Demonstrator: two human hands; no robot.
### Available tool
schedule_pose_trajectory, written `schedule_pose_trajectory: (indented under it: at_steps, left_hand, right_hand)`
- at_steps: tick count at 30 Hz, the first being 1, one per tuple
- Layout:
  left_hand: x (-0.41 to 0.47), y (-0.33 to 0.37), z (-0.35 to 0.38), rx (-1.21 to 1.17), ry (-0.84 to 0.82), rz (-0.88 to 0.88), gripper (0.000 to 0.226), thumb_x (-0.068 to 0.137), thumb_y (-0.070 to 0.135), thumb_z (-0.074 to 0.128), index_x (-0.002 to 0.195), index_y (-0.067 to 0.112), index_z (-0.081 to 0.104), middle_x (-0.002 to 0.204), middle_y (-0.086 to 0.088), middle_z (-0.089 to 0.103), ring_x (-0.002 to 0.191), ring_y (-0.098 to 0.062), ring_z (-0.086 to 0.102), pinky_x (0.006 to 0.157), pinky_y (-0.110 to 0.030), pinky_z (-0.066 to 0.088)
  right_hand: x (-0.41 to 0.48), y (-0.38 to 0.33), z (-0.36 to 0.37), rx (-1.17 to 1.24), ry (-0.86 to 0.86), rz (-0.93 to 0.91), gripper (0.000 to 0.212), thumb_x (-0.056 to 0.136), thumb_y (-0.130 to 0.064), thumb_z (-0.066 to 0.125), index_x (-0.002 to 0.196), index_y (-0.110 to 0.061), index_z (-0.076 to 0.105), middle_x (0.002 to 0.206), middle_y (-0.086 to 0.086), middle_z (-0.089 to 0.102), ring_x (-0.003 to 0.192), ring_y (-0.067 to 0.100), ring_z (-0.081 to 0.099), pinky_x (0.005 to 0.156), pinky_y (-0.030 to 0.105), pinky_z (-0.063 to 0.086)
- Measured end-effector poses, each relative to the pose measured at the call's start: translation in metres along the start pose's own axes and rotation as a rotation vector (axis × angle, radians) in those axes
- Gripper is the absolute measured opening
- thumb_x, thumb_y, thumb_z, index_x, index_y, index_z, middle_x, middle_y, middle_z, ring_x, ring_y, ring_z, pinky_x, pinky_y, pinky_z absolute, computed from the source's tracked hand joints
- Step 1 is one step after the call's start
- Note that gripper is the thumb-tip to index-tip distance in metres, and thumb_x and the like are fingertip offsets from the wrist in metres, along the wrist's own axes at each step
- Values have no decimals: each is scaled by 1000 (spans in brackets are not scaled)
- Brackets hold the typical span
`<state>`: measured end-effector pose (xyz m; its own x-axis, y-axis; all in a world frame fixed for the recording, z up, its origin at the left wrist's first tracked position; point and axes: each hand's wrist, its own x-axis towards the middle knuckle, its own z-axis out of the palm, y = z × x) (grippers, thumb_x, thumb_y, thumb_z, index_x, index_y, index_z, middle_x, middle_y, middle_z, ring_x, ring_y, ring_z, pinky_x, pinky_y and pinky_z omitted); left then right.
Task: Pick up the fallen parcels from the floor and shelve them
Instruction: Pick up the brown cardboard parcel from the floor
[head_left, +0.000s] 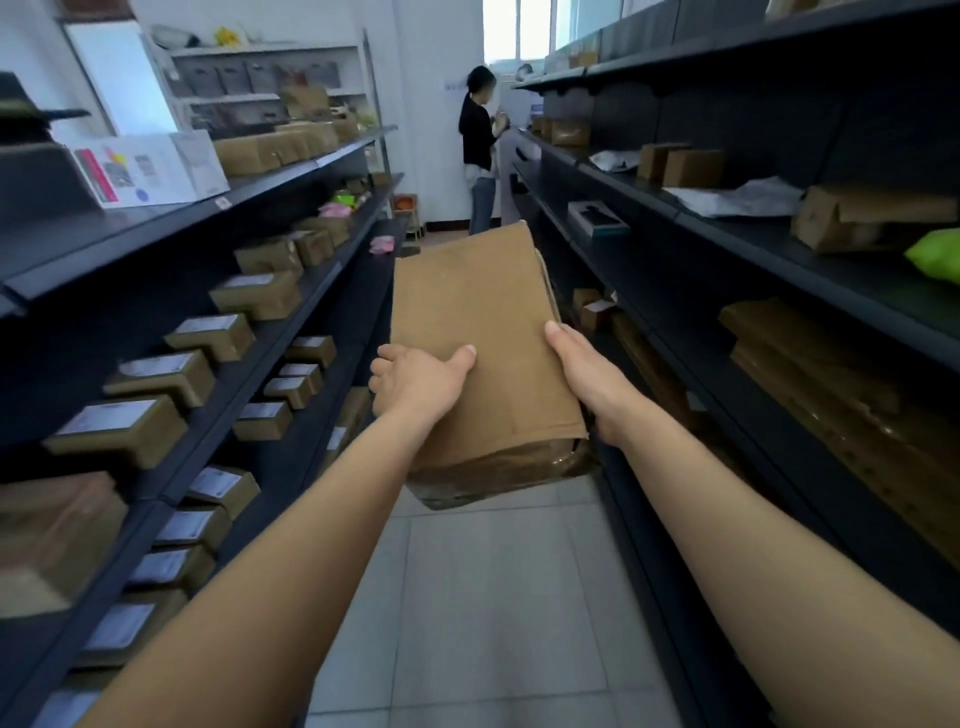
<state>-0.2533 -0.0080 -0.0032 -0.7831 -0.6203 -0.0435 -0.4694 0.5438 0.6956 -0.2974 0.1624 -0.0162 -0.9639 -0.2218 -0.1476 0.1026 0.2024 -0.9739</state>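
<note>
A large brown cardboard parcel (478, 332) is held in the air in the middle of the aisle, above the tiled floor. My left hand (415, 382) grips its left edge, thumb on the top face. My right hand (587, 379) clasps its right edge, fingers hidden behind the side. The parcel tilts away from me, its near end low. Dark shelves run along both sides: the left shelving (291, 317) and the right shelving (779, 244).
The left shelves hold several small labelled brown boxes (119, 431). On the right lie flat cartons (810, 358), white bags (737, 200) and a green bag (937, 254). A person (480, 150) stands at the aisle's far end. Pale floor tiles (488, 613) lie below.
</note>
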Motion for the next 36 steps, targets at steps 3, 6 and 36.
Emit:
schedule_pose_trajectory:
  at_steps: [3, 6, 36]
  left_hand:
    - [3, -10, -10, 12, -33, -14, 112, 83, 67, 54, 152, -4, 4, 157, -22, 18, 140, -40, 26, 106, -46, 34]
    - [5, -16, -18, 42, -63, -26, 111, 82, 69, 52, 152, -2, 4, 156, -22, 17, 139, -41, 24, 109, -49, 30]
    - [-7, -20, -30, -334, -567, -23, 114, 67, 86, 48, 153, 19, 19, 136, -8, 51, 106, -27, 55, 90, -39, 45]
  right_hand:
    - [-7, -4, 15, 51, -55, 1, 58, 93, -60, 45, 147, -40, 34, 129, -3, 60, 111, 20, 60, 99, 44, 49]
    - [-6, -4, 25, 74, -61, 48, 96, 85, -58, 61, 155, -40, -2, 138, -2, 49, 116, 27, 58, 102, 49, 47]
    - [-13, -11, 50, 6, -29, 124, 73, 75, -58, 70, 128, -10, 53, 112, 13, 70, 93, 29, 73, 74, 39, 61]
